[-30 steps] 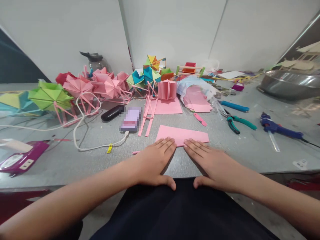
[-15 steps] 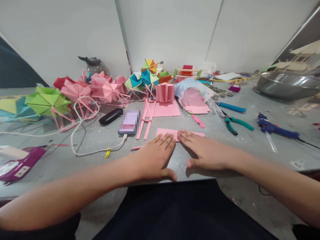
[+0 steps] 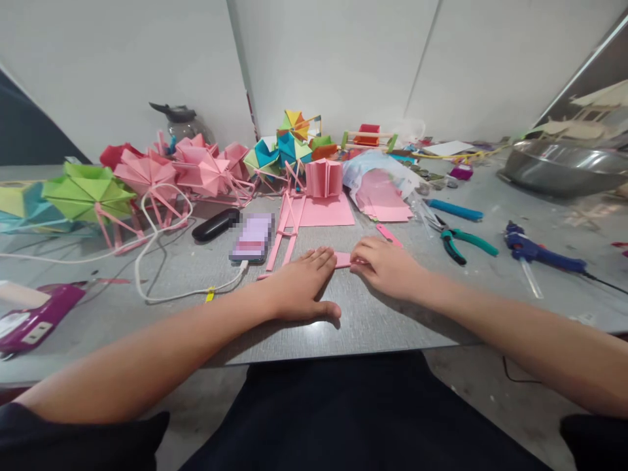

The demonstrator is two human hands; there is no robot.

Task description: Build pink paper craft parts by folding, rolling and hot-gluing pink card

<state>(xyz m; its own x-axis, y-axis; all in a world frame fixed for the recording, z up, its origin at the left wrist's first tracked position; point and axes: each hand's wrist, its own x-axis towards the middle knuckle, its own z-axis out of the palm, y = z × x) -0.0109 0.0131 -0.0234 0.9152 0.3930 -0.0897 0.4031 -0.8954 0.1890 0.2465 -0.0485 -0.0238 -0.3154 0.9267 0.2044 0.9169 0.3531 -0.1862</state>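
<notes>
A narrow folded piece of pink paper (image 3: 342, 260) lies on the grey table, mostly covered by my hands. My left hand (image 3: 307, 281) rests flat over its left part, fingers stretched out and thumb apart. At the right end, my right hand (image 3: 387, 268) has its fingers bent down and closed on the paper. Just beyond the left hand stands a frame of thin pink paper strips (image 3: 284, 239). A pleated pink paper piece (image 3: 324, 179) sits behind on a flat pink sheet (image 3: 326, 212). Close behind the right hand is a pink utility knife (image 3: 388, 234).
Teal-handled pliers (image 3: 466, 242), a blue glue gun (image 3: 544, 252) and a metal bowl (image 3: 564, 170) are on the right. To the left are a phone (image 3: 252, 237) on a white cable, a black case (image 3: 216, 226), a purple power strip (image 3: 44, 320) and a green paper wheel (image 3: 91, 193).
My right hand has gone from lying flat to curled fingers gripping the paper's right end. Less of the paper shows, and it looks narrower. My left hand stays flat, shifted slightly left.
</notes>
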